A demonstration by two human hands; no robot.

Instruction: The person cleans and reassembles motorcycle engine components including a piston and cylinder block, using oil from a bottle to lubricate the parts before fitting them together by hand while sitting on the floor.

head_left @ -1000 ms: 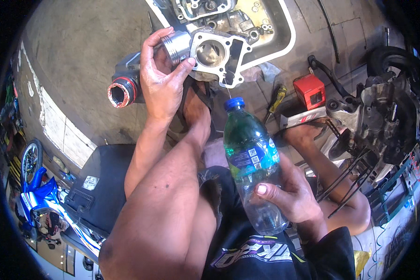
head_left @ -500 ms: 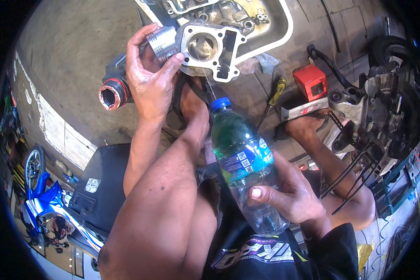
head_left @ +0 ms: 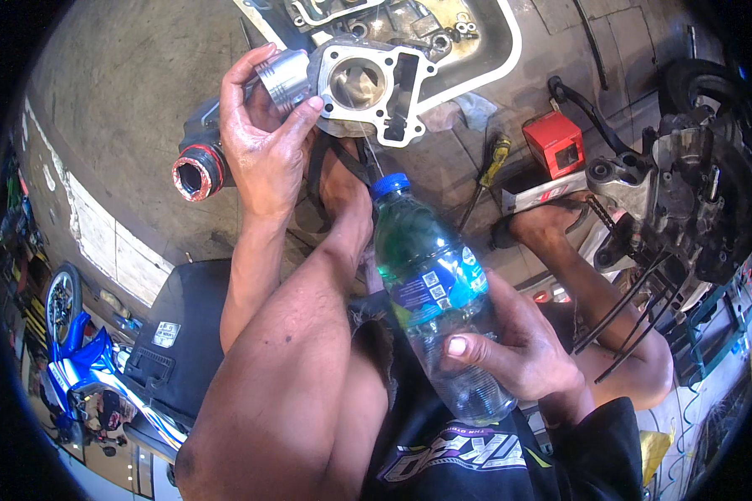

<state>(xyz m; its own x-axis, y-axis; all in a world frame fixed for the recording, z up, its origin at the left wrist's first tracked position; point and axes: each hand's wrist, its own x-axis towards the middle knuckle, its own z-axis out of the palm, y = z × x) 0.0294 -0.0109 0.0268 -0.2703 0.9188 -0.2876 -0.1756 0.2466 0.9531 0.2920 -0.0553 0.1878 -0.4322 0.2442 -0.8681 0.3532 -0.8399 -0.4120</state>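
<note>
Shifted leftward since one second ago, the bottle [head_left: 430, 288] is clamped by the fingers of the right hand [head_left: 522, 346] below the cylinder [head_left: 390, 79], beside which the left hand [head_left: 263, 154] clamps its fingers on the piston [head_left: 284, 81].

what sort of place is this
Probably a motorcycle repair workshop: the left hand holds a piston beside a bored metal cylinder block, and what looks like a blue-and-white motorbike shows at the lower left.
</note>
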